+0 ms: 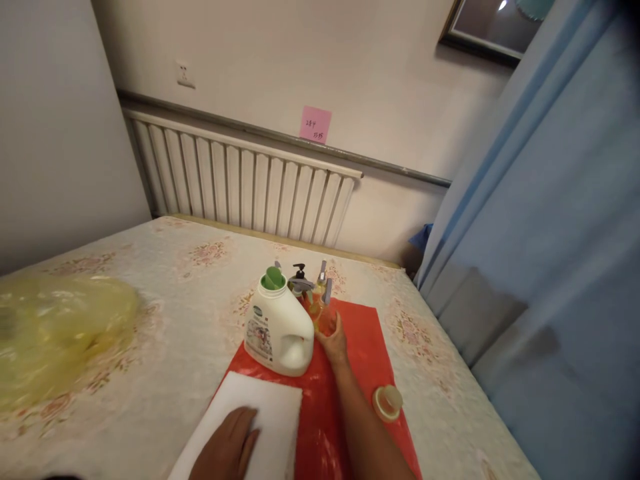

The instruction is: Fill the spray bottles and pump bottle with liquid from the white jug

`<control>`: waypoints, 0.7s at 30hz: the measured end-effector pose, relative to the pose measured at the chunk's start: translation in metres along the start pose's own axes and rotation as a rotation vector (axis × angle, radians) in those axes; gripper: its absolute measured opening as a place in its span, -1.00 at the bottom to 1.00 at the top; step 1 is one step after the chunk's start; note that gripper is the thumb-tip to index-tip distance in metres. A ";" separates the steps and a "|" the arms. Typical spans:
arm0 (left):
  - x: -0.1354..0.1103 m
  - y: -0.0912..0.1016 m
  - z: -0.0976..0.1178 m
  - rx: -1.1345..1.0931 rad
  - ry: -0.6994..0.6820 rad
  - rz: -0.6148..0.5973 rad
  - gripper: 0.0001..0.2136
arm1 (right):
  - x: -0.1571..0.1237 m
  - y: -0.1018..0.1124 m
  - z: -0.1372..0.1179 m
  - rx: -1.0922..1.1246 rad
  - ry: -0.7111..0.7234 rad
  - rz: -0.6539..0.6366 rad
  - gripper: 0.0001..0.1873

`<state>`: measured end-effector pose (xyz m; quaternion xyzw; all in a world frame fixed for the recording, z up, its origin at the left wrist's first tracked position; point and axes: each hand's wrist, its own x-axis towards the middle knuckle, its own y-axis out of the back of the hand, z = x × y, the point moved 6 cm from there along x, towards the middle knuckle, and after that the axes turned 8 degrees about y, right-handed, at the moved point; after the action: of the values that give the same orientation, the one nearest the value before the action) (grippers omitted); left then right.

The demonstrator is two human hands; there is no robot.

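Observation:
My right hand (336, 341) is closed around a clear spray bottle (325, 321) with a grey trigger head. The bottle stands on a red sheet (363, 340), among other pump and spray bottles partly hidden behind a big jug. That white jug (273, 327) has a printed label, a side handle and an uncapped mouth with a green insert. Its cap (388, 403), pale and round by the look of it, lies on the sheet to the right of my forearm. My left hand (227, 445) rests with fingers stretched out on a flat white pad (273, 413) at the near side.
A floral cloth (180, 320) covers the wide surface. Crumpled yellow plastic (65, 333) lies at the left. Along the wall at the back runs a white radiator (240, 180), and a pink note (315, 125) hangs above it. A blue curtain (540, 240) borders the right side.

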<state>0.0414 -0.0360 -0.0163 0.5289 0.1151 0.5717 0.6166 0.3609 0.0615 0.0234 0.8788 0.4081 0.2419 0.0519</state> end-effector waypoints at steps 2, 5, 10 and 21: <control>0.002 0.001 0.003 -0.013 0.008 -0.045 -0.68 | -0.014 0.015 0.000 0.007 -0.074 0.007 -0.16; 0.007 0.005 0.007 -0.038 0.021 -0.078 -0.70 | -0.050 0.039 -0.011 0.049 -0.123 -0.016 -0.36; 0.016 0.009 0.014 -0.121 0.027 -0.133 -0.76 | -0.133 0.072 -0.044 0.153 -0.133 -0.115 -0.56; 0.025 0.006 0.093 -0.455 0.129 -0.383 -0.76 | -0.208 0.120 -0.063 0.051 -0.123 -0.179 -0.77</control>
<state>0.1149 -0.0649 0.0388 0.3084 0.1208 0.4886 0.8072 0.3006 -0.1791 0.0340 0.8532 0.4868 0.1714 0.0757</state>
